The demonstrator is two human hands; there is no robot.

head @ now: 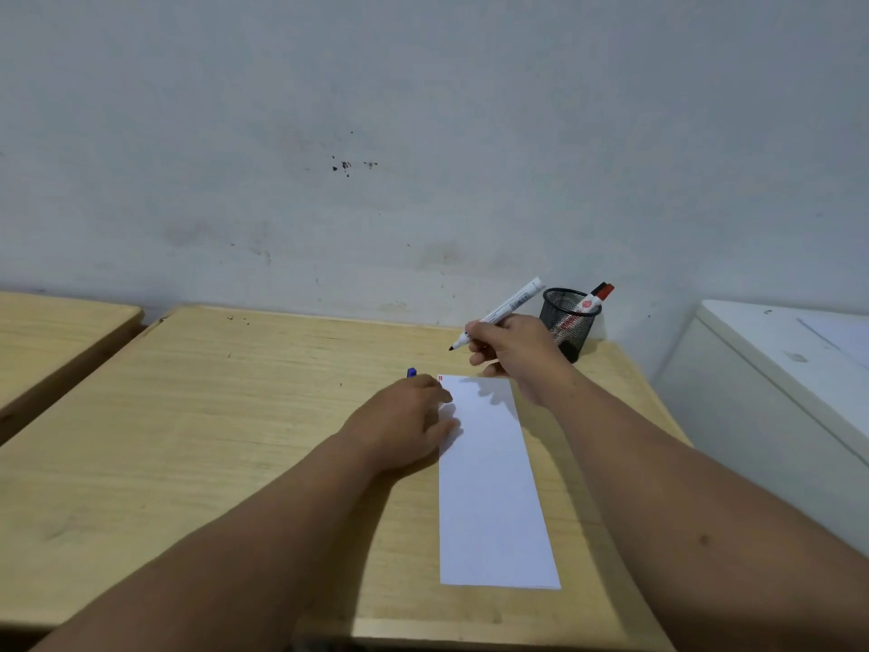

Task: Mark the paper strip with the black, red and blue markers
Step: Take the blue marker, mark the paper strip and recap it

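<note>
Marker [505, 310] uncapped and gripped in the right hand [515, 352], its dark tip aimed down and to the left and poised in the air just beyond the far end of the paper strip [493, 487], which is laid flat on the wooden desk [211, 440]. The strip's long axis is seen running from the near desk edge away toward the wall, so that its far end falls closest to the raised tip and directly below the right hand, whose shadow is cast on the sheet. A small red mark [440, 378] is visible at the far left corner of the strip; no other marks can be made out. The left edge of the strip is pinned by the left hand [409, 423], laid palm down with fingertips on the paper, and a blue cap [411, 372] is seen protruding just past its knuckles; whether it is actually held cannot be told. A mesh pen cup [569, 322] holding a red-capped marker [595, 298] is set near the wall, behind the right hand. The next stroke is judged to call for the tip being lowered toward the near side onto the strip's far end, a short drop for the right hand.
</note>
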